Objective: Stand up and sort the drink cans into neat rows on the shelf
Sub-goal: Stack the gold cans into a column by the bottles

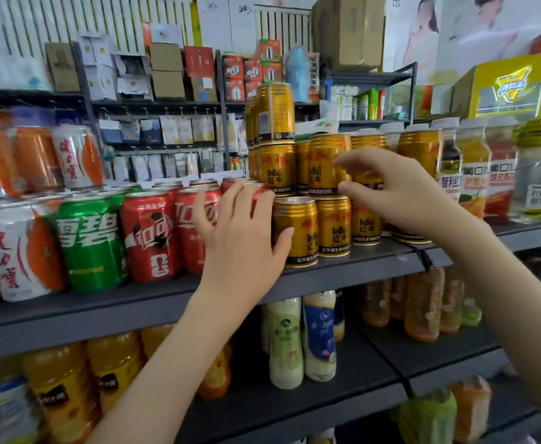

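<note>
The short gold metal drink cans with red bull artwork (333, 225) stand stacked three tiers high near the middle of the dark grey metal shelf (343, 271), the bottom tier at the shelf's front edge and a single column (275, 112) rising highest at the left of the stack. Just left of them, touching side by side, are tall red cola cans (152, 235), then a green soda can (91, 241) and white-and-orange cans (13, 251), all upright, with more orange and white cans blurred behind them.

The person's left hand (240, 238) lies spread over the rightmost red can, fingers straight and fanned across its upper front, the thumb resting against the front gold can of the bottom tier (304, 219). The right hand (400, 193) is in front of the middle tier of gold cans, thumb and forefinger apart in a loose C; I cannot tell whether they touch a can.

To the right on the same level stand clear glass jars of fruit (535, 174). A yellow cardboard carton (512, 88) sits above them. On the shelf below are orange juice bottles (112, 363) and a pale green plastic bottle (285, 344).
</note>
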### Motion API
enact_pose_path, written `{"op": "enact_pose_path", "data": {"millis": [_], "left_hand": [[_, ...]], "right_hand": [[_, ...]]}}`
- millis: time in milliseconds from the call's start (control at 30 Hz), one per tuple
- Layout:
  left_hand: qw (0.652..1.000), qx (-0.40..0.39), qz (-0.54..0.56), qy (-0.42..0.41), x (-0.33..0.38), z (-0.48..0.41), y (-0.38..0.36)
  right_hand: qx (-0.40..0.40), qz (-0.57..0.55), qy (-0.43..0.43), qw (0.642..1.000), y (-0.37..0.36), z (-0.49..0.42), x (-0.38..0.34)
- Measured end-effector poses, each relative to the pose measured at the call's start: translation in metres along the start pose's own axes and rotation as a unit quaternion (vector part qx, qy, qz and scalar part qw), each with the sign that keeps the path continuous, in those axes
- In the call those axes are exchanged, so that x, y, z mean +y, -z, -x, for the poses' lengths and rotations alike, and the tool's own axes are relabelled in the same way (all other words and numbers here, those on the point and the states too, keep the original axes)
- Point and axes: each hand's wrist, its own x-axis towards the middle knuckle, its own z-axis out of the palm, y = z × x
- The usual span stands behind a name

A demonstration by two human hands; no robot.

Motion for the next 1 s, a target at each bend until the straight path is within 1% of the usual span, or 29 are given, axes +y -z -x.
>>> {"op": "enact_pose_path", "data": {"millis": [167,267,400,533,667,767,867,1000], "left_hand": [[0.997,0.049,0.021,0.050,0.048,0.000,-0.022],[0.994,0.068,0.019,0.081,0.077,-0.007,-0.035],[0.990,0.096,-0.007,0.107,0.107,-0.024,-0.047],[0.987,0.091,-0.028,0.132,0.127,-0.031,-0.053],[0.987,0.074,-0.049,0.132,0.139,-0.032,-0.057],[0.987,0.068,-0.059,0.136,0.145,-0.035,-0.059],[0.986,0.072,-0.060,0.136,0.146,-0.037,-0.062],[0.985,0.078,-0.051,0.146,0.145,-0.039,-0.062]], "right_hand": [[0.053,-0.029,-0.034,0.998,0.015,0.019,0.049],[0.053,-0.034,-0.038,0.997,0.023,0.026,0.081],[0.059,-0.050,-0.017,0.997,0.037,0.027,0.119],[0.108,-0.086,-0.013,0.990,0.049,0.022,0.145],[0.137,-0.096,-0.068,0.984,0.047,0.019,0.163],[0.129,-0.123,-0.102,0.979,0.035,0.022,0.171],[0.116,-0.141,-0.120,0.976,0.024,0.021,0.177],[0.117,-0.168,-0.141,0.969,0.023,0.007,0.178]]}}
